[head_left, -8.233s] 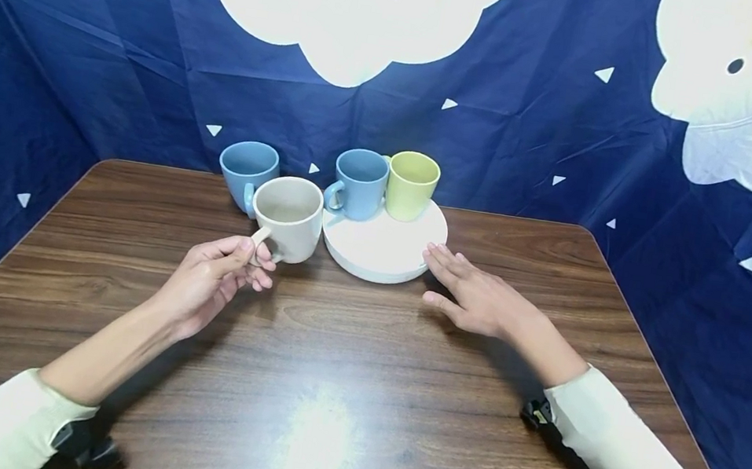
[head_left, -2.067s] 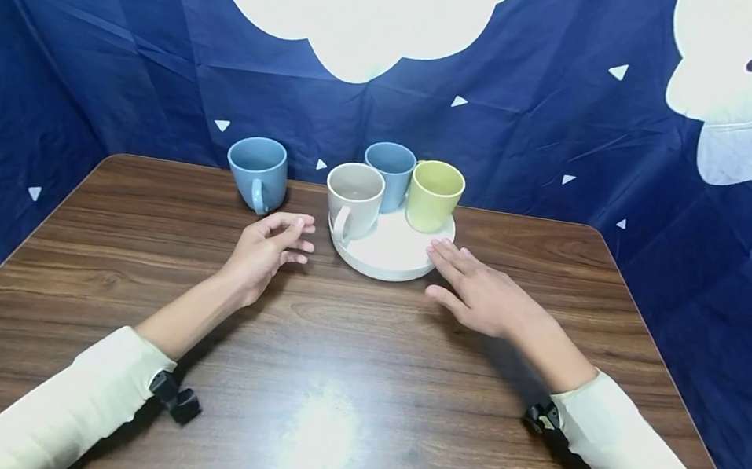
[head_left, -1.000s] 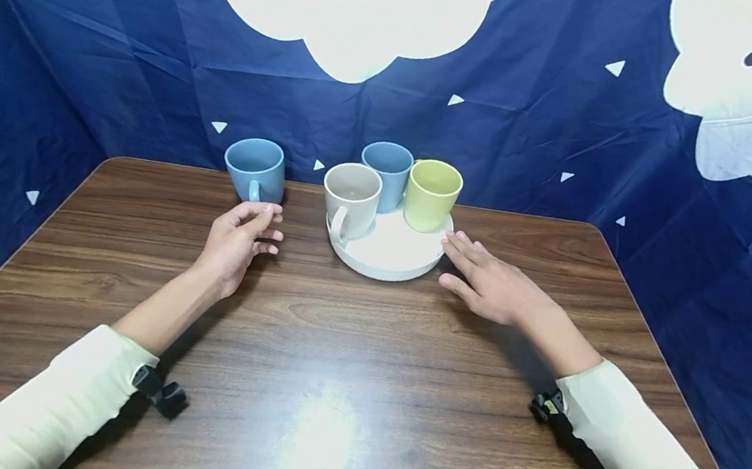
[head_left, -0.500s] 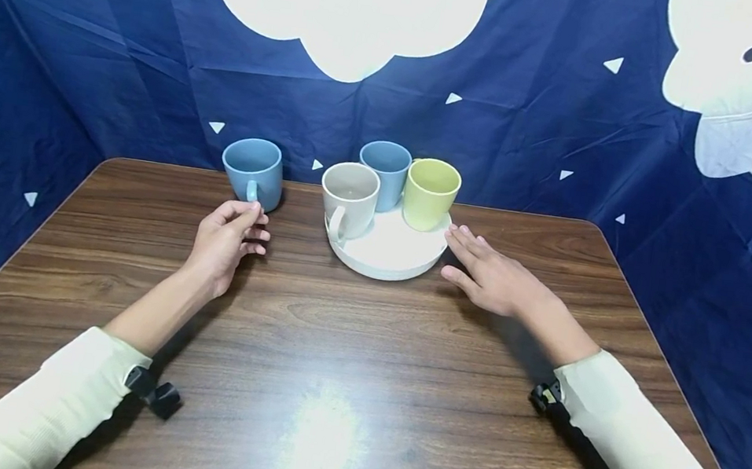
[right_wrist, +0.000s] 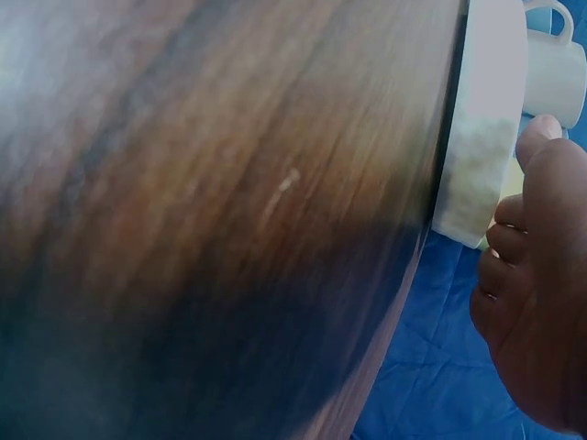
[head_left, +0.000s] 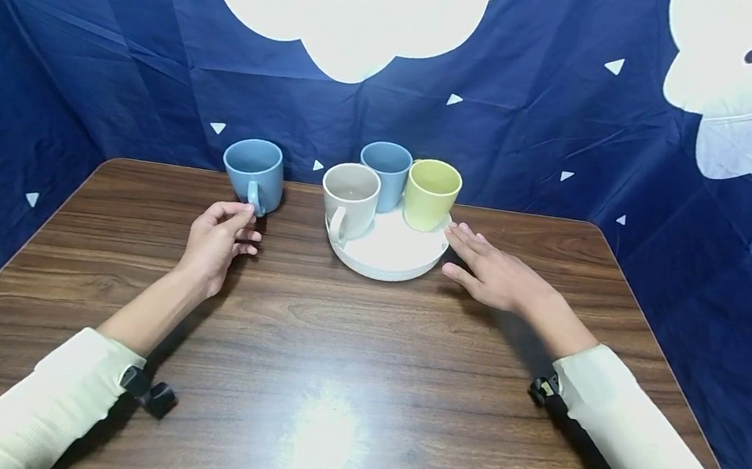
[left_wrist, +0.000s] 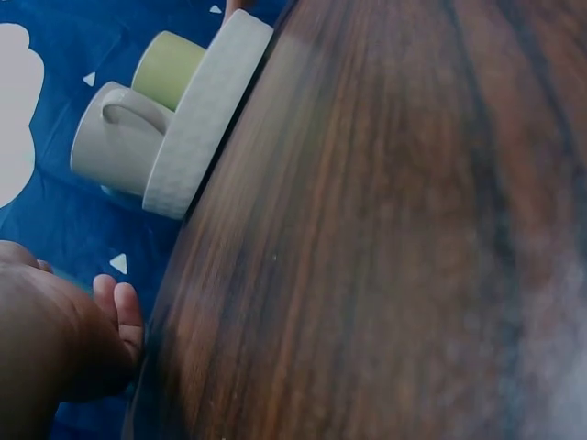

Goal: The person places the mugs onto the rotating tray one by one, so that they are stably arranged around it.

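Observation:
In the head view my left hand [head_left: 212, 243] is at the handle of a blue mug [head_left: 255, 175] standing on the table at the back left. Thumb and index finger pinch the handle's lower part; the other fingers are loosely bent. This mug is not seen in the left wrist view. My right hand [head_left: 495, 275] lies with straight fingers, fingertips at the right rim of a round white tray [head_left: 390, 256]. On the tray stand a grey-white mug [head_left: 351, 203], a second blue mug [head_left: 392, 177] behind it and a yellow-green mug [head_left: 431, 198].
The wooden table [head_left: 361, 343] runs back to a dark blue cloth [head_left: 335, 114] with white cloud prints, close behind the mugs. A gap of bare table separates the left blue mug from the tray.
Since the oldest frame, the grey-white mug has gone from my left hand onto the tray. My left hand has since moved left to the blue mug's handle. My right fingers have slid slightly back along the rim.

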`<state>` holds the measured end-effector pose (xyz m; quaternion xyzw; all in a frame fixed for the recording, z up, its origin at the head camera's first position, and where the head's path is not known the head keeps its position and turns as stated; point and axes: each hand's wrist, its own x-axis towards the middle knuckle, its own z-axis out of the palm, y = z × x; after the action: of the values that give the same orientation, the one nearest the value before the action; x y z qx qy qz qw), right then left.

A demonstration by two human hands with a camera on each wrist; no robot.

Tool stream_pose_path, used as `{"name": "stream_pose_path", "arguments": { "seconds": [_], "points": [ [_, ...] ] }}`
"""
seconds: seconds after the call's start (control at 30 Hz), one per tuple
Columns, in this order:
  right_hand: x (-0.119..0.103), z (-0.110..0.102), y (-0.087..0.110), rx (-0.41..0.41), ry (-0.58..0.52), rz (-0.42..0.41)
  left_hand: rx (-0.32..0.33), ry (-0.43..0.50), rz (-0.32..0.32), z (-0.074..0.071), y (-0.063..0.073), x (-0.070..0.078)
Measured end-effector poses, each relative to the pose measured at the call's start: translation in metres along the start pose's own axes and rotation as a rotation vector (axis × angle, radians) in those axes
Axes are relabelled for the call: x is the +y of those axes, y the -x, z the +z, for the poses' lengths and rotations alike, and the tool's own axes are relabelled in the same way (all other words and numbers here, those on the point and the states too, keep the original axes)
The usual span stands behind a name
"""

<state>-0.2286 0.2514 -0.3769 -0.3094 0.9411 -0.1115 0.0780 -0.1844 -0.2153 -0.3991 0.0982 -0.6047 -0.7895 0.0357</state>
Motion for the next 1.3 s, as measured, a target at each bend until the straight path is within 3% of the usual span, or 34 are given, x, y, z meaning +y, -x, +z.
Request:
{"name": "stream_pose_path", "arguments": {
  "seconds": [0.23,0.67,1.07,1.3],
  "points": [
    [0.003,0.003,-0.001,-0.008,-0.002,-0.012,-0.010,-0.014,0.014,-0.004,-0.003,-0.002],
    [-0.001,0.002,0.002,-0.005,-0.011,-0.023,-0.115,-0.060,0.013,-0.012,-0.015,-0.001],
    [-0.003,0.004,0.005,0.002,-0.003,-0.018,-0.186,-0.118,0.022,-0.005,-0.022,0.001],
    [-0.005,0.006,0.006,-0.007,-0.013,-0.010,-0.195,-0.114,0.010,-0.002,-0.026,0.001]
  ]
}}
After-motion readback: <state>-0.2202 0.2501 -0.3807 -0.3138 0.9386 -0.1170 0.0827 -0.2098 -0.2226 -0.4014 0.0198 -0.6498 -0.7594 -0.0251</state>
